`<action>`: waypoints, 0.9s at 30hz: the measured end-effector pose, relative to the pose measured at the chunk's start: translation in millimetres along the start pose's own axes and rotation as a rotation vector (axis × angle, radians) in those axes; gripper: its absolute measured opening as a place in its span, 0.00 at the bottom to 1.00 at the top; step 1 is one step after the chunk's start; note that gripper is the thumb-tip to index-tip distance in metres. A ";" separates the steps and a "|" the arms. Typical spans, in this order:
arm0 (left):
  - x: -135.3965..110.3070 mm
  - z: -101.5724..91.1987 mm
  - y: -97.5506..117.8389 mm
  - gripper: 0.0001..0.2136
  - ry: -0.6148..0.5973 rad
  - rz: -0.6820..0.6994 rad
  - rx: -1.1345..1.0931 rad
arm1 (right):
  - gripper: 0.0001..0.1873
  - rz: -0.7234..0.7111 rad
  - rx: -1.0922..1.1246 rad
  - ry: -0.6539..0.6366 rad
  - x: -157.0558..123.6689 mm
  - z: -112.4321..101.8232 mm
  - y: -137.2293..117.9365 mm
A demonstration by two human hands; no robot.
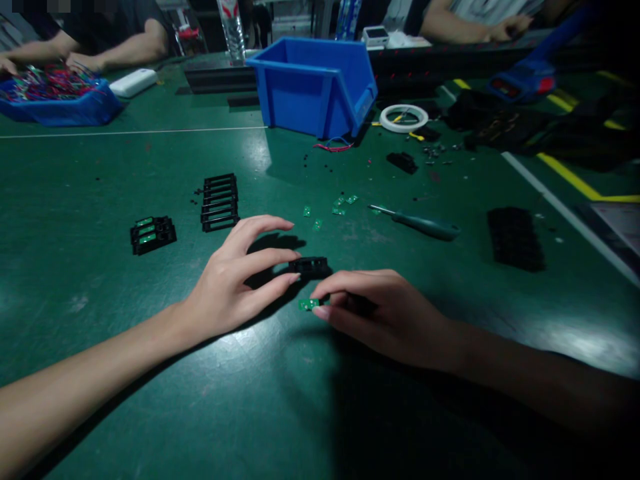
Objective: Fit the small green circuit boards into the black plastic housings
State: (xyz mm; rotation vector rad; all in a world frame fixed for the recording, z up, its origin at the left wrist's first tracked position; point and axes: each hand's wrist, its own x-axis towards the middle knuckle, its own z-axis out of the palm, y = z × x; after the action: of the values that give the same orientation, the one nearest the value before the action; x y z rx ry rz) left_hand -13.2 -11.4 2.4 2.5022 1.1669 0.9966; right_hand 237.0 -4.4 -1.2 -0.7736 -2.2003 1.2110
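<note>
at the far left i made out a blue tray heaped with coloured wires, a co-worker's hand against it. nearer to me, a small black frame with green strips in it lay on the green surface, and a slatted black rack lay just beyond the left hand. that hand had its thumb and a finger closed on the left end of a black holder, another finger stretched clear above it. the holder sat between my two hands, slightly beyond the right fingertips. a small green board lay on the near side of the holder, apart from it, its right end pinched between thumb and finger of the right hand; i couldn't tell whether it was lifted off the surface. beyond both hands were loose green boards, and past those a blue bin. to the right lay a screwdriver, tip pointing left, and farther right a black block.
</note>
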 end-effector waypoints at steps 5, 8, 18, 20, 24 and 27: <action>1.7 -0.4 3.2 0.07 0.001 -0.001 -0.010 | 0.08 -0.005 -0.017 -0.011 -0.4 -0.3 1.1; 2.7 -1.7 4.2 0.05 -0.014 -0.001 -0.025 | 0.07 -0.015 -0.011 -0.008 -0.1 0.1 1.5; 1.2 -2.0 2.3 0.06 -0.056 -0.003 -0.030 | 0.08 -0.002 0.002 -0.013 -0.4 0.1 1.4; 0.9 -1.3 2.0 0.06 -0.060 -0.005 -0.025 | 0.08 0.003 0.001 -0.013 -0.4 -0.1 1.3; 1.7 -1.0 1.7 0.06 -0.069 -0.005 -0.019 | 0.08 0.009 -0.006 -0.015 -0.5 0.0 1.3; 2.5 -1.6 1.7 0.08 -0.088 -0.015 -0.019 | 0.09 0.013 -0.016 -0.012 -0.4 0.1 1.3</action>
State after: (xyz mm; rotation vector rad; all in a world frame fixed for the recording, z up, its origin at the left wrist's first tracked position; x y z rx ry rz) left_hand -12.1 -10.8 5.6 2.4917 1.1432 0.8806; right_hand 237.6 -4.2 -2.4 -0.7903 -2.2211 1.2087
